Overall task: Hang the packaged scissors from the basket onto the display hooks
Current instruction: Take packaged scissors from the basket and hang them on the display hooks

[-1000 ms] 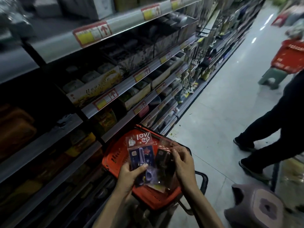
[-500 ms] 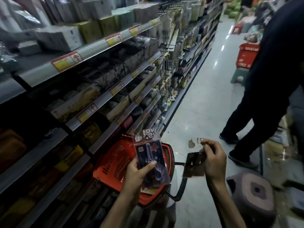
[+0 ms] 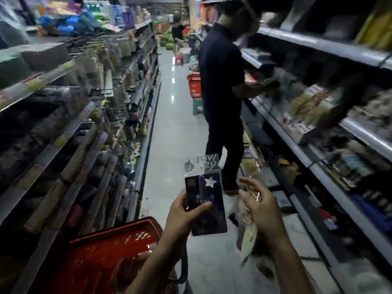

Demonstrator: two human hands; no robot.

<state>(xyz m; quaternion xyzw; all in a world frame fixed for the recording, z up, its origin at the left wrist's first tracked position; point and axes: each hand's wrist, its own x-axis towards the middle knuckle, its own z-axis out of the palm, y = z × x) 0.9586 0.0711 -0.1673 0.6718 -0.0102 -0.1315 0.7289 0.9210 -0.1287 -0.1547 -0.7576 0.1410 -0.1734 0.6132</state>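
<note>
left grip (image 3: 182, 216) clamped on scissors pack (image 3: 214, 219), thumb across front; pack upright over aisle floor (image 3: 169, 143), right of red basket (image 3: 114, 230). right grip (image 3: 259, 206) just beside pack, fingers curved; blurred second pack (image 3: 248, 232) under it, cannot tell if held.

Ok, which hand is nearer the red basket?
Left. The left hand, holding the packaged scissors, is just past the red basket; the right hand is farther right, over the floor.

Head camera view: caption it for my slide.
Left hand grips a dark carded scissors pack near the red plastic basket.
</note>
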